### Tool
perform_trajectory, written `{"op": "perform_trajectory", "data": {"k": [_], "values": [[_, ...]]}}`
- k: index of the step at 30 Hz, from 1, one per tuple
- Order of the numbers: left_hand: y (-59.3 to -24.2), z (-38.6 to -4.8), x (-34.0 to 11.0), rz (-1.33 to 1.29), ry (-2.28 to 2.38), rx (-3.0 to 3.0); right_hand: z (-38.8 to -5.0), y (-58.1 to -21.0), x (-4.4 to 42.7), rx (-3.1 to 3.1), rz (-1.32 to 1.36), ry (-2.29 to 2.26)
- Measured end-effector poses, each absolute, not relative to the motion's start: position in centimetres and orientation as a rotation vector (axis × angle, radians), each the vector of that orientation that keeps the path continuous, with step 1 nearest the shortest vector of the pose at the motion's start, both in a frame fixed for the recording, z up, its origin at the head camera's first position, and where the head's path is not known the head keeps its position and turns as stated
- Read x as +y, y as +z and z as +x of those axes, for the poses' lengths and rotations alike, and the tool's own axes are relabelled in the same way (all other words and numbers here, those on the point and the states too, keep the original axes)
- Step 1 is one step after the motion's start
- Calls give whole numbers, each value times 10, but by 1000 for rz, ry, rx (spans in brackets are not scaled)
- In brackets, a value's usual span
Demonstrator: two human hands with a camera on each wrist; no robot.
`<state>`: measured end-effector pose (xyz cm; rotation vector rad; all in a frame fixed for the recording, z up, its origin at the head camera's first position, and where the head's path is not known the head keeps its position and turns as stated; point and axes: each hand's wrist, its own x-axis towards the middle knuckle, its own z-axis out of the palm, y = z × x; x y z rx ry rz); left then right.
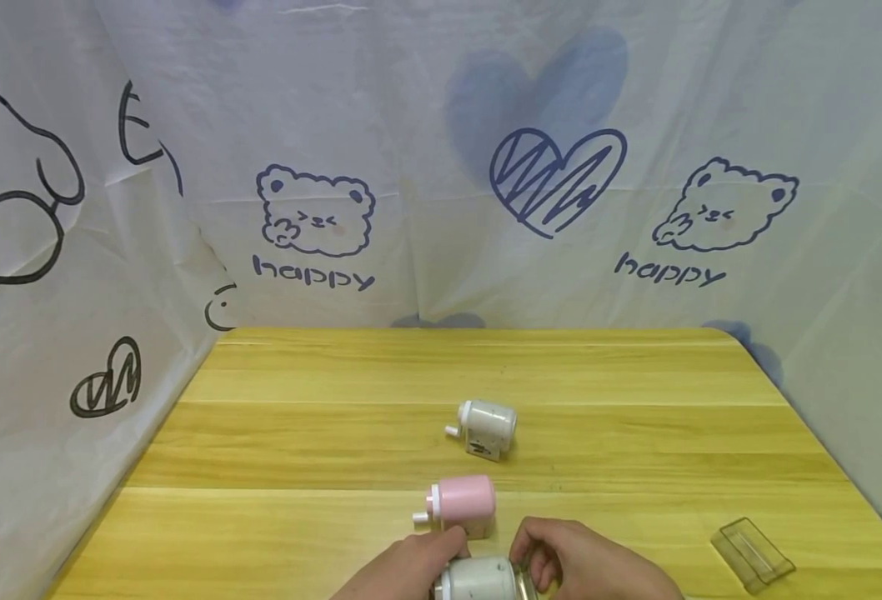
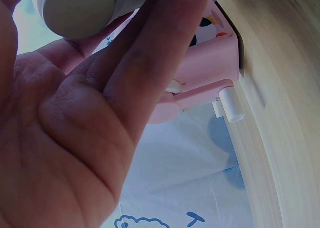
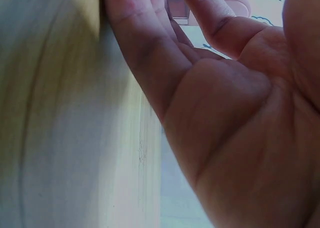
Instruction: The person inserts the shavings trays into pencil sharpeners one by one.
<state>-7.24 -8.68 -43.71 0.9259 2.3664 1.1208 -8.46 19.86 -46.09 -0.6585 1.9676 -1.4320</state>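
Note:
At the bottom of the head view, my left hand (image 1: 409,568) grips a grey-white crank sharpener (image 1: 482,578) by its crank side. My right hand (image 1: 587,560), fingers bent, pinches a clear yellowish part (image 1: 525,580) at the sharpener's other end; whether that part is attached I cannot tell. Just beyond stands a pink sharpener (image 1: 467,502) with a white handle. In the left wrist view my left hand (image 2: 80,123) is around the white round part (image 2: 77,13), with the pink sharpener (image 2: 210,63) behind. The right wrist view shows my right hand (image 3: 225,98); its fingertips are cut off.
Farther back on the wooden table (image 1: 298,442) stands another grey-white sharpener (image 1: 488,428), its handle to the left. A clear rectangular tray (image 1: 753,553) lies at the right. A white cloth (image 1: 426,100) with drawings hangs behind and at the sides.

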Motion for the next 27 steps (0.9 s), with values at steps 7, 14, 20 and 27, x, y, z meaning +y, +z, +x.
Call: {"op": "perform_trajectory", "data": {"k": [7, 14, 20, 27], "values": [[-438, -73, -88, 938, 1123, 2355, -85, -460, 198, 1953, -653, -1443], [-437, -73, -87, 940, 1110, 2365, -85, -459, 197, 1991, -681, -1415], [-437, -73, -87, 939, 1105, 2368, -84, -460, 195, 2014, -672, -1407], [-437, -73, -87, 948, 1103, 2377, -84, -463, 193, 2032, -723, -1398]]}}
